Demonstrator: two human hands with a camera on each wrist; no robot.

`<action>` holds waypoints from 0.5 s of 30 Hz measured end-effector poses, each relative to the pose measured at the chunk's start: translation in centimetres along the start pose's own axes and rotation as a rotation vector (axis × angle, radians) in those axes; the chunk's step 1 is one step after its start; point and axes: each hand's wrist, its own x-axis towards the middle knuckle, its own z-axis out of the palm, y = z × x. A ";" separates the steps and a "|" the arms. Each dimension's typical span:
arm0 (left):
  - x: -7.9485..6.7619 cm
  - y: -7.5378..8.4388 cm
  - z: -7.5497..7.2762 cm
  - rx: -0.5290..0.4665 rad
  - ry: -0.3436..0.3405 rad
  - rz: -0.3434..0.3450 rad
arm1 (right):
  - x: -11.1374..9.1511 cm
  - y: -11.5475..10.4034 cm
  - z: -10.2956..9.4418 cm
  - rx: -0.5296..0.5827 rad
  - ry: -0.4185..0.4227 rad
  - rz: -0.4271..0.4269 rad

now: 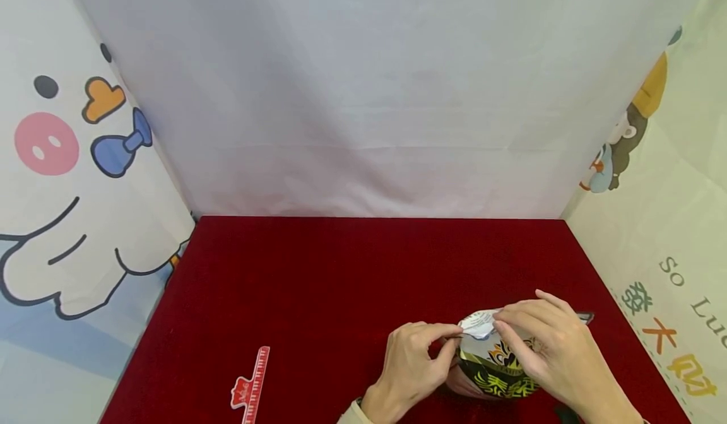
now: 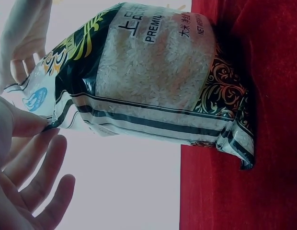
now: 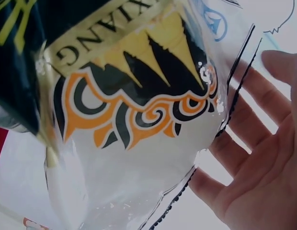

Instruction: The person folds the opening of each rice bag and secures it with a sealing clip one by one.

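A plastic bag of rice (image 1: 500, 383) stands at the front right of the red table, with dark, gold and clear panels. Grains show through its clear front in the left wrist view. At one upper corner my left hand (image 1: 411, 361) pinches the bag's edge between thumb and forefinger, its other fingers loosely bent. My right hand (image 1: 559, 342) is at the other side of the bag's top. In the right wrist view its fingers (image 3: 256, 120) reach behind the serrated top edge, lightly bent, and the thumb stands apart from the bag.
A red ruler (image 1: 255, 389) with a shaped tab lies at the front left of the red table (image 1: 312, 272). Part of a dark object (image 1: 567, 414) shows under my right forearm. A pale cloth wall (image 1: 363, 96) rises behind, with printed cloths at both sides.
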 end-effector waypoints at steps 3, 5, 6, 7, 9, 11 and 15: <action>0.0 -0.1 0.0 0.002 -0.002 0.012 | 0.0 0.1 0.0 0.000 0.010 -0.002; 0.1 -0.2 -0.1 0.010 -0.008 0.025 | 0.0 0.1 0.1 -0.001 0.013 -0.004; 0.1 -0.3 -0.2 0.013 -0.015 0.033 | 0.0 0.2 0.1 0.000 0.016 -0.006; 0.2 -0.3 -0.2 0.010 -0.028 0.038 | 0.0 0.2 0.1 -0.002 0.019 -0.010; 0.3 -0.4 -0.5 -0.004 -0.067 0.045 | 0.0 0.3 0.2 0.000 0.022 -0.015; 0.4 -0.5 -0.7 -0.030 -0.113 0.048 | 0.0 0.3 0.1 0.006 0.021 -0.023; 0.6 -0.6 -1.0 -0.097 -0.182 0.027 | -0.1 0.4 0.0 0.003 0.009 -0.028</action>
